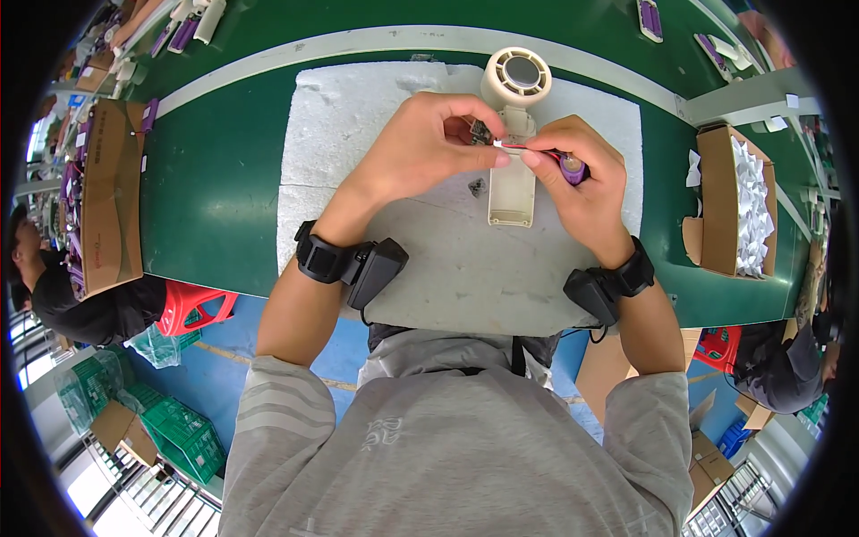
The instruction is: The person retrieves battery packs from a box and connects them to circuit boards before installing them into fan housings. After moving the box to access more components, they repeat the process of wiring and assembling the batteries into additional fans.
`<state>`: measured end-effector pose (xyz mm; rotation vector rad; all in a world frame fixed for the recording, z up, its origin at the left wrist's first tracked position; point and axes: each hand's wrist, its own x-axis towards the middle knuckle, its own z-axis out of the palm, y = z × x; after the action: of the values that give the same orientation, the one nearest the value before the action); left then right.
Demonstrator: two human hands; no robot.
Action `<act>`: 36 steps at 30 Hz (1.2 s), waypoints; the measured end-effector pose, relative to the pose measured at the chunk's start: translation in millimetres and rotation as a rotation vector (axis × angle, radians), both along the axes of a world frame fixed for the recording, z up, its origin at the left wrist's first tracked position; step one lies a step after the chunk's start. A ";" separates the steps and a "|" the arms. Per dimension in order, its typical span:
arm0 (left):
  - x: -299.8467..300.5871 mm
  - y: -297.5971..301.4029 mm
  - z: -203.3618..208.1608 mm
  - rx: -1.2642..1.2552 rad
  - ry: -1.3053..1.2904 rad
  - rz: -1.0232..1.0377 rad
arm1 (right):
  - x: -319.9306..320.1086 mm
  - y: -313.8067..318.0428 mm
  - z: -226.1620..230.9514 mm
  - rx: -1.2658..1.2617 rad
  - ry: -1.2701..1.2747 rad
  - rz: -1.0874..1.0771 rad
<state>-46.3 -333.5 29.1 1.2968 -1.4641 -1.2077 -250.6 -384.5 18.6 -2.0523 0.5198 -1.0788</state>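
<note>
My left hand [428, 143] and right hand [577, 179] meet just above the middle of the frame over a cream handheld fan housing [512, 134] lying on a white foam pad [429, 259]. My left fingers are pinched shut on a small dark circuit board [480, 132] and its red wires [514, 145]. My right hand is curled closed around a purple battery cell [571, 168], thumb pressing the wires.

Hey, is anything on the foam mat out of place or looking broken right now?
One thing: a small dark part lies loose on the white foam mat, left of the cream fan housing and below the left hand. The housing lies open, not visibly damaged. The right hand holds a purple cell.
</note>
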 end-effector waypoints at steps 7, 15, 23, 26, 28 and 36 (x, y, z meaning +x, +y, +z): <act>1.0 0.4 -8.3 -0.059 0.110 0.035 | 3.5 0.1 0.8 -0.042 0.105 -0.148; 4.3 0.3 -3.1 0.044 0.115 -0.038 | 3.8 3.3 0.0 -0.042 0.211 -0.144; 11.8 -0.3 1.4 0.116 0.138 -0.108 | 2.9 3.3 2.0 0.001 0.223 -0.066; 12.4 0.3 2.1 0.114 0.145 -0.102 | 3.4 3.0 1.0 -0.015 0.235 -0.044; 12.8 0.0 2.1 0.102 0.162 -0.094 | 3.4 3.0 0.5 -0.012 0.251 -0.047; 13.6 -0.6 2.3 0.091 0.158 -0.081 | 3.8 3.2 0.1 0.011 0.274 -0.049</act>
<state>-32.7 -334.0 31.4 1.1818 -1.3723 -1.4110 -246.9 -381.2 18.7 -2.2003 0.7140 -0.8230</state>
